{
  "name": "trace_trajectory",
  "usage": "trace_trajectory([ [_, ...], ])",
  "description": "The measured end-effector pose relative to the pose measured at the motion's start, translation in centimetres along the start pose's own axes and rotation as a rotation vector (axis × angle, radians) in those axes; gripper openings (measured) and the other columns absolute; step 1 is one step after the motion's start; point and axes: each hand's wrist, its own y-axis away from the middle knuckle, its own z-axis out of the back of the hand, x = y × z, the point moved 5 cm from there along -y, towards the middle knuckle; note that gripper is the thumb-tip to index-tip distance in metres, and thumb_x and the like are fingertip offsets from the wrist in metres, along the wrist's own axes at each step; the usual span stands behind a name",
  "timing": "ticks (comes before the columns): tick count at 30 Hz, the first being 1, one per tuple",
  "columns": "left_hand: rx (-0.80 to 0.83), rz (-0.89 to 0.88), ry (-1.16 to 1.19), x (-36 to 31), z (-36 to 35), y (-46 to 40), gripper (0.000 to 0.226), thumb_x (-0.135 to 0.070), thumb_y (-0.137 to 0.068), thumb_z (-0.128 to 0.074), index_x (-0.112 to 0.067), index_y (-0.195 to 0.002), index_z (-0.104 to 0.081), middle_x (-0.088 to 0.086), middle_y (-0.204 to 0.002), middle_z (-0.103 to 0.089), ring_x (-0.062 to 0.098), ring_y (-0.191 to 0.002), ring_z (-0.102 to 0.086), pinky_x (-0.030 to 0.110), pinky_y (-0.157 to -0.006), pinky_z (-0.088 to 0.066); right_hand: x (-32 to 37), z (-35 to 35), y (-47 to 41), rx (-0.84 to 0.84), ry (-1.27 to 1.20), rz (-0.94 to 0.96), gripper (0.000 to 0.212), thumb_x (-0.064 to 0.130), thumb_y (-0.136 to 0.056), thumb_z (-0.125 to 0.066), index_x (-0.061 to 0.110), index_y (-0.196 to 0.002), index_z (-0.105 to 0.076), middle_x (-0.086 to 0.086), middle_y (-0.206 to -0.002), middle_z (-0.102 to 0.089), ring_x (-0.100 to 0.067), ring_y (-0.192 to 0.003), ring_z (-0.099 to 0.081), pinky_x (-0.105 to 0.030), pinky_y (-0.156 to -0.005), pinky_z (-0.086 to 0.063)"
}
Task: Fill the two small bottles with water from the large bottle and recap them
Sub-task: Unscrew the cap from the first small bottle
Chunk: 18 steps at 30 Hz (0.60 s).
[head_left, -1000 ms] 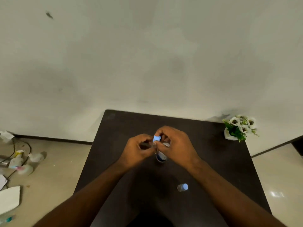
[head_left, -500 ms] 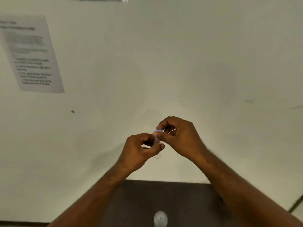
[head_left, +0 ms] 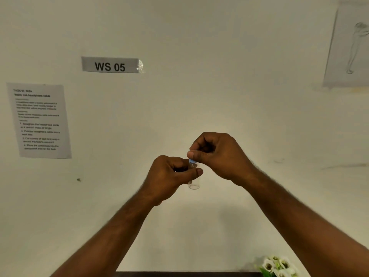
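Both hands are up in front of the wall (head_left: 199,96). The left hand (head_left: 169,176) grips a small clear bottle (head_left: 193,183). Just above the bottle, the right hand (head_left: 217,154) pinches its blue cap (head_left: 192,161).

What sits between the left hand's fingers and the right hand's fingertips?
In the head view, the small bottle, held by the left hand, and its blue cap, pinched by the right hand.

We see only a thin dark strip of the table (head_left: 187,274) along the bottom edge of the view. At its right end sits a small bunch of white flowers with green leaves (head_left: 277,265), partly cut off by the frame; its container is hidden.
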Motion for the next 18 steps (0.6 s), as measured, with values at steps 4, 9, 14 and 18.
trace_trajectory([
  [4,0.041,0.002,0.049,-0.9,-0.8,-0.1,0.015,-0.019,-0.083,-0.082,-0.007,-0.075,-0.081,0.009,-0.071,-0.077,0.02,-0.07,-0.074,0.033,-0.071,-0.061,-0.2,0.8,0.3,-0.001,-0.047,0.036,0.004,0.017,-0.088,-0.075,0.018,-0.088,-0.072,0.004,-0.082,-0.076,-0.011,-0.08,-0.072,-0.03,-0.078,-0.059],
  [9,0.089,0.05,0.143,-1.7,-1.9,0.1,0.012,-0.016,-0.084,-0.08,-0.004,-0.086,-0.082,0.015,-0.075,-0.077,0.023,-0.07,-0.074,0.033,-0.072,-0.063,-0.6,1.4,0.7,0.073,-0.098,0.05,0.019,-0.003,-0.095,-0.057,0.011,-0.098,-0.069,0.003,-0.095,-0.077,-0.013,-0.095,-0.073,-0.029,-0.088,-0.058],
  [14,0.059,0.039,0.11,-2.1,-1.7,-0.1,0.012,-0.02,-0.082,-0.081,-0.009,-0.086,-0.083,0.008,-0.073,-0.077,0.022,-0.068,-0.073,0.039,-0.075,-0.065,-0.3,2.5,0.8,0.083,-0.159,0.076,0.016,0.013,-0.102,-0.056,0.019,-0.11,-0.069,0.008,-0.113,-0.074,-0.013,-0.109,-0.069,-0.034,-0.094,-0.055],
  [18,0.048,0.006,0.063,-2.7,-1.5,-0.4,0.009,-0.021,-0.081,-0.083,-0.012,-0.081,-0.083,0.005,-0.07,-0.077,0.021,-0.067,-0.073,0.038,-0.073,-0.063,0.3,3.2,0.8,-0.091,-0.017,0.066,0.017,0.038,-0.083,-0.078,0.032,-0.094,-0.067,0.015,-0.094,-0.071,-0.006,-0.089,-0.068,-0.025,-0.076,-0.058],
])
